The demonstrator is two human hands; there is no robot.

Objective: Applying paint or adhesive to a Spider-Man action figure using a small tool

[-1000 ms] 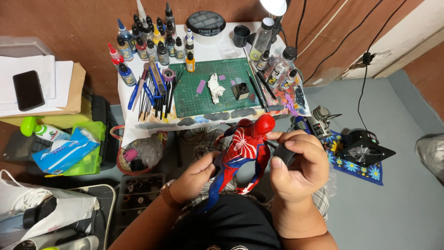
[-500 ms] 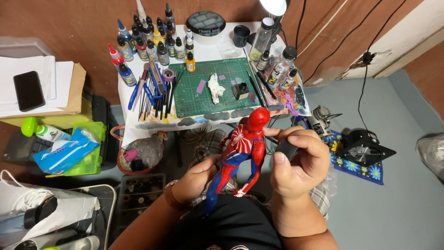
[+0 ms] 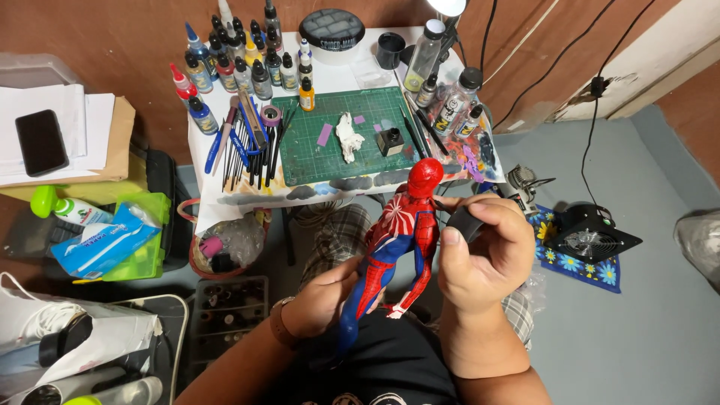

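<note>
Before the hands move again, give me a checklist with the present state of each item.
1. Left hand grips the red and blue figure at its legs: ok.
2. Right hand holds a small dark object beside the figure's arm: ok; what the object is: cannot tell.
3. Figure is held over the lap, apart from the table: ok.
4. Green cutting mat has bare room: ok, though a white scrap and a small black pot lie on it.
5. Paint bottles stand upright: ok.

Red-and-blue figure (image 3: 399,244) with white web lines — green gridded cutting mat (image 3: 330,135), blue flowered cloth (image 3: 574,259).
</note>
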